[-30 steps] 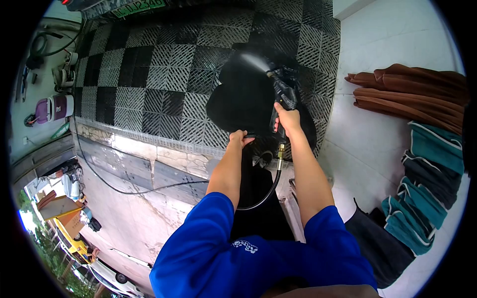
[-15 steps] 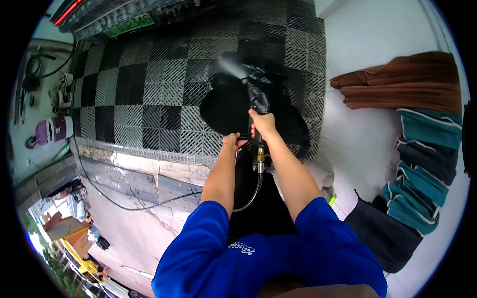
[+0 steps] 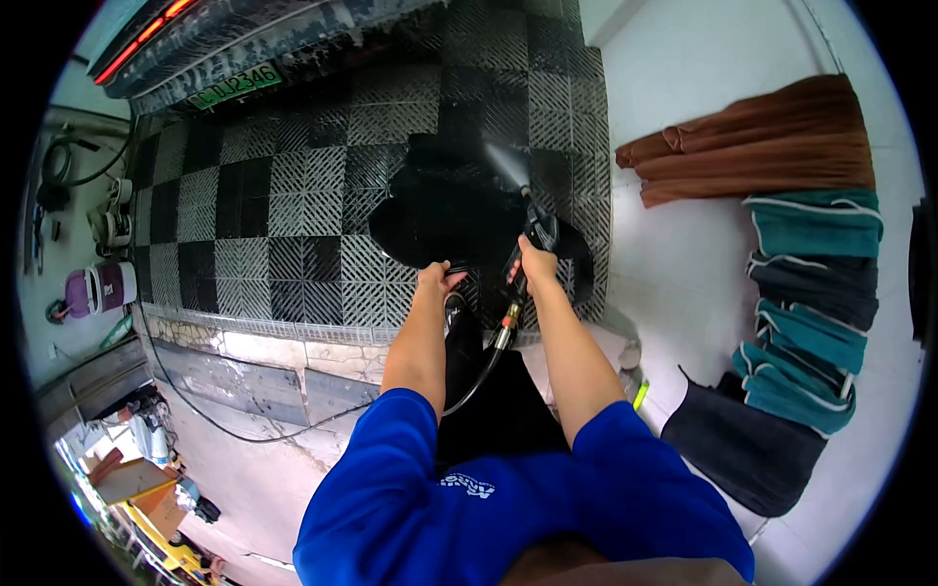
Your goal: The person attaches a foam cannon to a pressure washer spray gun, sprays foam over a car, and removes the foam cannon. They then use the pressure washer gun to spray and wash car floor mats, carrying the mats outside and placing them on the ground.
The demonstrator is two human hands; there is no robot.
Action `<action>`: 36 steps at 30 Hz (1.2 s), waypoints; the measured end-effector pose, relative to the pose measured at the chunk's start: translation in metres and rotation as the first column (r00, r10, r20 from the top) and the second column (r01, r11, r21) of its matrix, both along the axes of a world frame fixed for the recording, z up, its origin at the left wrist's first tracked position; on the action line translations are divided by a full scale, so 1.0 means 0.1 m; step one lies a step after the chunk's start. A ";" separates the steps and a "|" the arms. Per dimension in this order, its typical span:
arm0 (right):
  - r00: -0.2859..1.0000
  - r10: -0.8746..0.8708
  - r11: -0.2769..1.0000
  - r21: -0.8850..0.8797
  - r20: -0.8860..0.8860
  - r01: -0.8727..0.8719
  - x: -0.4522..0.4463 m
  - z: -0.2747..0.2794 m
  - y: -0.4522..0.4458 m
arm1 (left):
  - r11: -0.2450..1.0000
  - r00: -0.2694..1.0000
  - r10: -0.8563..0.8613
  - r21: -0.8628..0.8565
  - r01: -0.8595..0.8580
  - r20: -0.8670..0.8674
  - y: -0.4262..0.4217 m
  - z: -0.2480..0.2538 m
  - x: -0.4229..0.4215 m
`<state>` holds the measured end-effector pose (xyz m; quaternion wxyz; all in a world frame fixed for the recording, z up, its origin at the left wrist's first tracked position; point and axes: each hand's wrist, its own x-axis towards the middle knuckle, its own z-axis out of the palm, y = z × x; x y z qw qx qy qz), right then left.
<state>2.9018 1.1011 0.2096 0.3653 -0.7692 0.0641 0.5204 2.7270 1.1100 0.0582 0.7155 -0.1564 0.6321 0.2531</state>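
My right hand point(image 3: 532, 267) is wrapped round the grip of a black spray gun point(image 3: 540, 230), whose nozzle points up and to the left and throws a white jet of water. A black hose point(image 3: 479, 383) joins the gun through a brass fitting point(image 3: 510, 316). With closed fingers, my left hand point(image 3: 441, 278) pinches the near edge of a wet black mat point(image 3: 435, 220). The mat lies over the black and grey grid tiles point(image 3: 306, 186), at least in part, and the jet falls near its far right edge.
A car's rear with a green plate point(image 3: 234, 86) stands at the far left. Brown cloths point(image 3: 752, 146), teal cloths point(image 3: 816, 230) and a dark mat point(image 3: 747, 444) lie on the right. A purple and white container point(image 3: 101, 288) is by the left wall. The hose crosses the floor at left.
The view has shifted, showing more of the car. The gun's nozzle and jet have swung toward the mat's right side. Both hands keep their holds, and the mat's outline has changed.
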 end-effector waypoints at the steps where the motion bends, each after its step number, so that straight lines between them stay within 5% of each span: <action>1: 0.998 -0.003 1.000 0.023 -0.056 0.004 0.01 0.02 -0.04 | 0.999 0.999 0.034 -0.002 -0.034 -0.008 0.01 0.01 0.05; 10: 0.861 0.027 0.997 0.071 -0.507 0.011 0.15 0.26 -0.48 | 0.988 0.987 -0.009 0.151 0.033 -0.159 -0.10 0.29 0.11; 17: 0.913 -0.028 0.921 0.344 -0.407 0.182 1.04 0.75 -1.28 | 0.852 0.953 0.296 0.471 -0.229 -0.071 -1.13 1.36 -0.39; 20: 0.983 -0.072 0.888 0.437 -0.168 0.139 1.39 1.11 -1.63 | 0.786 0.899 0.432 0.519 -0.336 -0.072 -1.92 1.92 -0.53; 22: 0.975 -0.075 0.813 0.553 -0.210 0.182 1.79 1.22 -1.70 | 0.705 0.850 0.527 0.567 -0.427 -0.015 -2.44 2.14 -0.54; 24: 1.000 0.010 0.735 0.678 -0.013 0.002 1.90 1.54 -1.71 | 0.651 0.771 0.637 0.542 -0.531 -0.010 -3.02 2.47 -0.49; 27: 0.999 -0.044 0.642 0.765 -0.033 0.053 1.94 1.89 -1.48 | 0.551 0.661 0.750 0.533 -0.642 0.019 -3.86 2.86 -0.42; 31: 0.996 0.070 0.507 0.857 0.064 -0.091 1.53 2.36 -1.27 | 0.413 0.497 0.866 0.484 -0.772 0.055 -4.74 2.95 -0.14; 34: 0.979 0.182 0.414 0.896 0.087 -0.157 1.01 2.72 -1.25 | 0.137 0.200 0.975 0.443 -0.886 0.099 -5.19 2.76 0.00; 36: 0.953 0.104 0.339 0.891 0.285 -0.304 0.58 2.84 -1.29 | -0.037 0.007 0.995 0.421 -0.906 0.102 -5.50 2.71 0.01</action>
